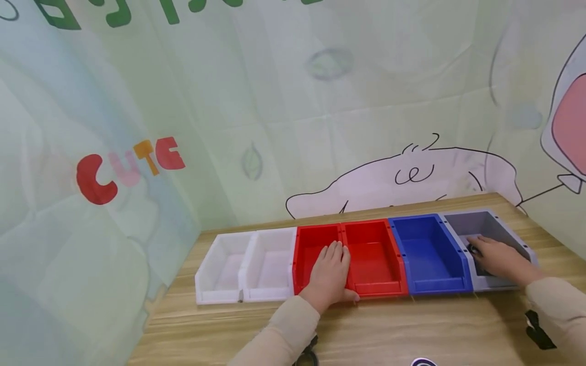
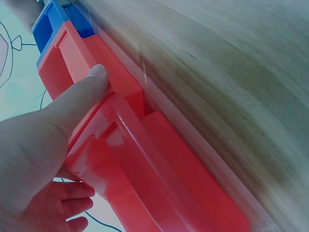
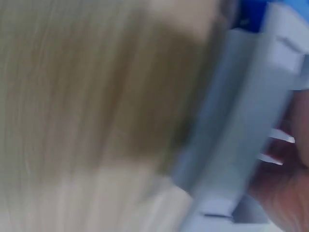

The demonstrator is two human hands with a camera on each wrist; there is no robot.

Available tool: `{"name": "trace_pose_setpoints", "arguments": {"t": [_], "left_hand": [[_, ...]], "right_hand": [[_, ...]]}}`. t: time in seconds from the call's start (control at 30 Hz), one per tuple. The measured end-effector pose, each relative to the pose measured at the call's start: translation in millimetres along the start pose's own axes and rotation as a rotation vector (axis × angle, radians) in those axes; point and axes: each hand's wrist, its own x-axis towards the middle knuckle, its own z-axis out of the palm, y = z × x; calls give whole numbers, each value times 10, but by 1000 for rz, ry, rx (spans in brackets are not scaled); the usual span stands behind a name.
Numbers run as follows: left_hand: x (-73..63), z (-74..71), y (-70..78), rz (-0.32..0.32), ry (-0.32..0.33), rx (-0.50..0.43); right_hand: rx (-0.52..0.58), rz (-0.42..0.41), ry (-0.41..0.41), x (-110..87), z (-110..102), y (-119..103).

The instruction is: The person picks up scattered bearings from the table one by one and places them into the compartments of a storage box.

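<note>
Reaching into the gray bin (image 1: 482, 224) at far R of the row, R hand (image 1: 501, 259) has its bent fingers at a small black item (image 1: 472, 249). From my end I can't tell if it's pinched or just touched, bc R wrist cam is blurred. That item is within the gray bin's walls, right by the fingertips.

L hand (image 1: 326, 279) is at the red pair: on head cam I see its fingers extended & close together, over the divider btwn L red bin (image 1: 313, 244) and R red bin (image 1: 373, 254), thumb spread off to the side. L wrist cam gives me that thumb lying on red plastic.

Blue bin (image 1: 426, 249) stands btwn R red bin and gray bin; L white bin (image 1: 229, 264) and R white bin (image 1: 274, 256) make up the L end. All sit in one row on the wood-grain table (image 1: 389, 330).

Nearer the cam, I've got a dark object (image 1: 309, 353) partly hidden by L sleeve (image 1: 286, 330), a black piece (image 1: 539, 330) just beside R sleeve (image 1: 556, 305), & a round purple/white piece (image 1: 423, 362) cut off at frame bottom. Backdrop (image 1: 274, 101) behind is pale green w/ "CUTE" lettering.
</note>
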Motion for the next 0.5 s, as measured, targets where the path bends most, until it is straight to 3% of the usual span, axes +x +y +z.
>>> {"name": "trace_pose_setpoints", "arguments": {"t": [0.23, 0.5], "left_hand": [[-11, -9, -12, -11, 0, -19], [-17, -20, -17, -1, 16, -14]], "right_hand": [[9, -100, 34, -194, -208, -77], [-5, -243, 87, -442, -291, -222]]}}
